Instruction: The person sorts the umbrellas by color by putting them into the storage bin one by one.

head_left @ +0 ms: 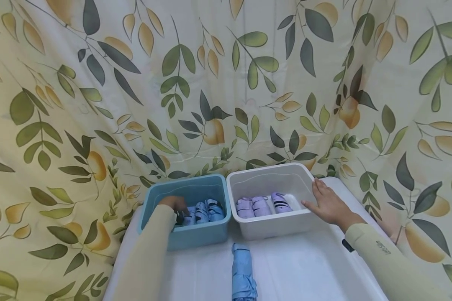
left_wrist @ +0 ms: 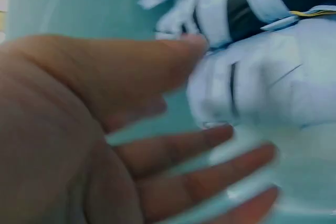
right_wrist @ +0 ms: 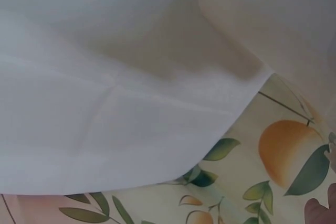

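Note:
My left hand (head_left: pixel 174 203) reaches down into the blue bin (head_left: pixel 190 239), beside a row of folded light-blue umbrellas (head_left: pixel 214 211). In the left wrist view its fingers (left_wrist: pixel 205 179) are spread and extended, and the thumb overlaps the end of a folded umbrella (left_wrist: pixel 257 87); nothing is held. On the right rim of the white bin (head_left: pixel 275 228) rests my right hand (head_left: pixel 331 205), fingers straight. Three folded lilac umbrellas (head_left: pixel 261 206) lie side by side in that bin. Only a bit of the right hand (right_wrist: pixel 317 211) shows at the edge of the right wrist view.
A longer blue folded umbrella (head_left: pixel 242 271) lies on the white tabletop (head_left: pixel 286 267) in front of the bins. Both bins stand next to each other at the back, against a leaf-and-fruit patterned curtain (head_left: pixel 226 83) that also encloses the left and right sides.

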Demonstrator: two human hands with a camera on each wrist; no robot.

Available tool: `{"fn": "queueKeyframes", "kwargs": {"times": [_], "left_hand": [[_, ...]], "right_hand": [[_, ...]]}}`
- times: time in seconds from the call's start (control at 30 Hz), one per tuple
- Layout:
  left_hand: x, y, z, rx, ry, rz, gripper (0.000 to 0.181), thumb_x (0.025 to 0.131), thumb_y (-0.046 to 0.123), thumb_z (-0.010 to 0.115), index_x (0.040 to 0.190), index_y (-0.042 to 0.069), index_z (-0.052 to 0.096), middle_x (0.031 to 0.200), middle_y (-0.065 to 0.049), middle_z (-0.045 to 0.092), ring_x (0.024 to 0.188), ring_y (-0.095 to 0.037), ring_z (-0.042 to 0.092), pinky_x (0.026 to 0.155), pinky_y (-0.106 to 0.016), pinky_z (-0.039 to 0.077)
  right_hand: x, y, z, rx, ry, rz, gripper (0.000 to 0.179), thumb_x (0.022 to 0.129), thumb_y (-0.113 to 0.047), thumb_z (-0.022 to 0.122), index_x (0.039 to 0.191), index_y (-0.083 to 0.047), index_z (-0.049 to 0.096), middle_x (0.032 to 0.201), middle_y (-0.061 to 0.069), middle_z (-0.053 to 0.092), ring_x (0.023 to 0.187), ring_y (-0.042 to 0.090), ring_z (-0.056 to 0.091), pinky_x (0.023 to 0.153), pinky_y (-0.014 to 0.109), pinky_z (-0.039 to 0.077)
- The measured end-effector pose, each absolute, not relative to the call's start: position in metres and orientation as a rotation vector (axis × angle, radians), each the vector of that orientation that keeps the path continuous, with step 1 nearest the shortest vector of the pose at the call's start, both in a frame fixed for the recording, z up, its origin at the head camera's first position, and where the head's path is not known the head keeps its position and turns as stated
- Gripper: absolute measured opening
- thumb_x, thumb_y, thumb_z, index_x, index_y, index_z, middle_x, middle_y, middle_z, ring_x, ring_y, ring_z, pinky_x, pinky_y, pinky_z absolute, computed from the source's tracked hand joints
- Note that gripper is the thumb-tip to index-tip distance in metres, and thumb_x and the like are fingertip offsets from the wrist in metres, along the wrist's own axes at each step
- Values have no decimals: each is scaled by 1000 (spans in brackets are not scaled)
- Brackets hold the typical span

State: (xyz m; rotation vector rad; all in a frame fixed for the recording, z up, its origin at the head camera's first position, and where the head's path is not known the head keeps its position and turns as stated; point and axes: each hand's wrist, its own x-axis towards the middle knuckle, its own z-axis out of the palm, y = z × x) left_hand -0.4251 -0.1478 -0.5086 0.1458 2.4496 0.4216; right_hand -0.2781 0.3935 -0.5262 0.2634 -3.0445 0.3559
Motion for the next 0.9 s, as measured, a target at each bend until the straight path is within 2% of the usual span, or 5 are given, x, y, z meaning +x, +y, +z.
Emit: {"fn": "queueKeyframes", "kwargs": {"times": [0.2, 0.4, 0.53, 0.77, 0.9], "left_hand": [[-427, -150, -492, 342, 2489, 572, 56, 94, 18, 63, 143, -2, 43, 124, -20, 59, 90, -28, 66, 80, -46, 53], [-408, -149, -482, 541, 2616, 469, 53, 97, 19, 59, 144, 0, 43, 138, -19, 52, 109, -30, 61, 93, -46, 47], [-392, -148, -478, 554, 2685, 480, 52, 97, 21, 62, 143, 4, 47, 136, -16, 54, 118, -32, 56, 96, -49, 45], [-361, -144, -468, 592, 2775, 552, 51, 96, 21, 63, 142, 8, 49, 116, -11, 66, 104, -25, 63, 87, -45, 50], [-343, -141, -466, 638, 2803, 588, 51, 96, 23, 62, 143, 8, 49, 113, -10, 67, 98, -22, 64, 84, -44, 51]], "right_hand": [[-282, 394, -522, 246, -3053, 357, 98, 97, -62, 38, 147, 17, 8, 155, 34, 3, 141, 50, 6, 111, 62, 9], [-282, 396, -523, 240, -3048, 366, 97, 97, -61, 39, 147, 17, 9, 155, 34, 3, 141, 51, 7, 110, 62, 10], [-280, 396, -524, 254, -3032, 383, 98, 96, -61, 40, 146, 18, 12, 155, 34, 5, 140, 51, 8, 110, 62, 11], [-276, 394, -527, 267, -3030, 397, 98, 96, -61, 40, 145, 19, 13, 154, 35, 5, 140, 52, 9, 110, 62, 12], [-278, 393, -526, 271, -3034, 377, 99, 96, -62, 39, 146, 19, 12, 154, 35, 5, 140, 52, 8, 110, 62, 12]]}}
